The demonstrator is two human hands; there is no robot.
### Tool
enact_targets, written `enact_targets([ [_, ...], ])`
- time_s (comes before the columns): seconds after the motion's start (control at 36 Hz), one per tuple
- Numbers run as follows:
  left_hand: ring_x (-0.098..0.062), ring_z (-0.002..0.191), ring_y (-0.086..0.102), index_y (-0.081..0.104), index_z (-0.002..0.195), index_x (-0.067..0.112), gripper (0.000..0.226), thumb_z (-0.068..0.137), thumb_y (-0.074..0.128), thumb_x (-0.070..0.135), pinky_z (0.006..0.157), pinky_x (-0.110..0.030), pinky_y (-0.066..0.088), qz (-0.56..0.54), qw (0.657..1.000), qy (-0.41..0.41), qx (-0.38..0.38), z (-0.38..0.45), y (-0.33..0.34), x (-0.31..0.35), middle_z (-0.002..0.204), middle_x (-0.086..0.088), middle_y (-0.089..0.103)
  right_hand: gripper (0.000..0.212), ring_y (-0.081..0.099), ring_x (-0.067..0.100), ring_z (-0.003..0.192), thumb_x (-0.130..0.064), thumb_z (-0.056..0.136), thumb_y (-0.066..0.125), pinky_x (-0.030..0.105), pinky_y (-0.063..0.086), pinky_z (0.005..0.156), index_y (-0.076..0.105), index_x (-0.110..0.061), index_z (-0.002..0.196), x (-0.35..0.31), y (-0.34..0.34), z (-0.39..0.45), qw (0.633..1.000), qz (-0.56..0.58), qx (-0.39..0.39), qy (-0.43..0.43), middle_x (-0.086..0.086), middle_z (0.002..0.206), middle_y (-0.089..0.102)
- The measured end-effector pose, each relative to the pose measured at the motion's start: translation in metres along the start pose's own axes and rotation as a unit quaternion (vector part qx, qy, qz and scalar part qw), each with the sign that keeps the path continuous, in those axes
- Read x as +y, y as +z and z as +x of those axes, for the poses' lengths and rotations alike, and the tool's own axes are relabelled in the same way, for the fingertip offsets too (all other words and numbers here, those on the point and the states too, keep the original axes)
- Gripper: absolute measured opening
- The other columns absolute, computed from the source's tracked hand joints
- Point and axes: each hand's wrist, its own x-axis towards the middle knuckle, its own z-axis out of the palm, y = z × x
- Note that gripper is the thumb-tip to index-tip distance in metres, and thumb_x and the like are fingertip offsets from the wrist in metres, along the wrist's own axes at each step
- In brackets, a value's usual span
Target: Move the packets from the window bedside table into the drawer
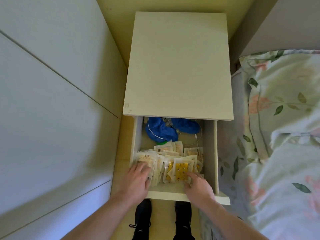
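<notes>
Both hands were down in the open white wooden drawer (215, 153), left hand (138, 177) flat on pale plastic packets (161, 159), right hand (198, 185) fingering the yellow-filled clear packet (180, 171) at its eleven o'clock, neither gripping anything.

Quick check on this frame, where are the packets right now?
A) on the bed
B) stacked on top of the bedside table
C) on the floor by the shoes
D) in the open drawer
D: the packets lie piled in the front of the open drawer, with the left hand and right hand resting on them; the tabletop shows no packets.
</notes>
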Motion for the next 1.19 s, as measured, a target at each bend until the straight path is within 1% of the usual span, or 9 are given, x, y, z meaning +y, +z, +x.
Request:
enact_targets([
  [0.19,-0.013,0.150,0.022,0.036,0.152,0.029,0.051,0.103,0.039,0.043,0.122,-0.035,0.024,-0.033,0.999,-0.017,0.019,-0.023,-0.005,0.004,0.164,0.008,0.022,0.038,0.055,0.013,0.124,-0.041,0.102,0.050,0.038,0.045,0.109,0.056,-0.031,0.138,0.012,0.002,-0.027,0.999,0.019,0.039,-0.019,-0.011,0.143,0.055],
  [0.31,-0.018,0.145,0.030,0.033,0.152,0.026,0.066,0.094,0.057,0.046,0.118,-0.035,0.033,-0.104,0.986,-0.112,0.064,-0.047,-0.007,-0.001,0.160,0.005,0.023,0.041,0.041,0.015,0.134,-0.042,0.098,0.057,0.038,0.035,0.115,0.055,-0.033,0.138,0.022,0.000,-0.052,0.995,-0.007,0.101,-0.006,-0.013,0.146,0.048],
  [0.42,-0.028,0.146,0.029,0.019,0.156,0.019,0.090,0.088,0.069,0.048,0.114,-0.045,0.039,-0.202,0.945,-0.254,0.033,-0.064,-0.006,-0.009,0.162,-0.003,0.018,0.067,0.027,0.027,0.141,-0.038,0.089,0.071,0.049,0.032,0.116,0.040,-0.029,0.147,0.031,-0.003,-0.072,0.984,0.002,0.165,0.063,-0.001,0.156,0.028],
  [0.53,-0.033,0.142,0.040,0.013,0.159,0.019,0.094,0.089,0.067,0.051,0.112,-0.048,0.043,-0.294,0.896,-0.330,-0.042,-0.067,-0.004,-0.018,0.163,-0.009,0.020,0.091,0.025,0.037,0.143,-0.032,0.084,0.076,0.056,0.034,0.115,0.021,-0.026,0.156,0.035,-0.001,-0.076,0.960,0.140,0.173,0.170,0.006,0.161,0.016],
  [0.69,-0.030,0.145,0.037,0.022,0.158,0.019,0.078,0.096,0.056,0.054,0.115,-0.044,0.039,-0.271,0.893,-0.333,-0.134,-0.060,-0.005,-0.027,0.162,-0.006,0.031,0.102,0.040,0.037,0.140,-0.024,0.084,0.079,0.055,0.043,0.110,0.010,-0.022,0.160,0.032,0.002,-0.067,0.907,0.292,0.164,0.253,0.013,0.160,0.025],
  [0.83,-0.030,0.120,0.061,0.041,0.148,0.014,0.076,0.087,0.066,0.053,0.105,-0.044,0.049,-0.374,0.822,-0.408,-0.135,-0.056,0.012,-0.039,0.138,-0.008,0.059,0.106,0.056,0.040,0.125,-0.015,0.085,0.079,0.052,0.050,0.103,0.004,-0.021,0.160,0.021,-0.002,-0.058,0.858,0.378,0.147,0.316,0.018,0.149,0.044],
  [0.92,-0.030,0.119,0.062,0.045,0.144,0.010,0.074,0.085,0.072,0.046,0.106,-0.046,0.049,-0.421,0.779,-0.451,-0.111,-0.041,0.028,-0.049,0.133,-0.010,0.062,0.110,0.061,0.040,0.116,-0.008,0.082,0.078,0.056,0.054,0.098,0.004,-0.027,0.160,0.020,-0.006,-0.045,0.818,0.441,0.143,0.341,0.019,0.143,0.047],
  [1.06,-0.030,0.109,0.067,0.056,0.132,0.008,0.062,0.085,0.069,0.047,0.099,-0.044,0.054,-0.423,0.783,-0.451,-0.068,-0.027,0.017,-0.043,0.120,-0.010,0.069,0.107,0.063,0.038,0.111,-0.012,0.084,0.077,0.054,0.057,0.093,0.004,-0.030,0.160,0.017,-0.019,-0.033,0.820,0.442,0.147,0.332,0.019,0.139,0.049],
  [1.19,-0.030,0.107,0.067,0.058,0.133,0.014,0.067,0.077,0.068,0.049,0.095,-0.046,0.057,-0.440,0.786,-0.435,-0.016,0.002,0.009,-0.047,0.120,-0.009,0.069,0.093,0.069,0.028,0.091,-0.010,0.088,0.072,0.045,0.059,0.083,0.012,-0.018,0.158,0.009,-0.045,-0.015,0.828,0.450,0.137,0.304,0.015,0.101,0.064],
])
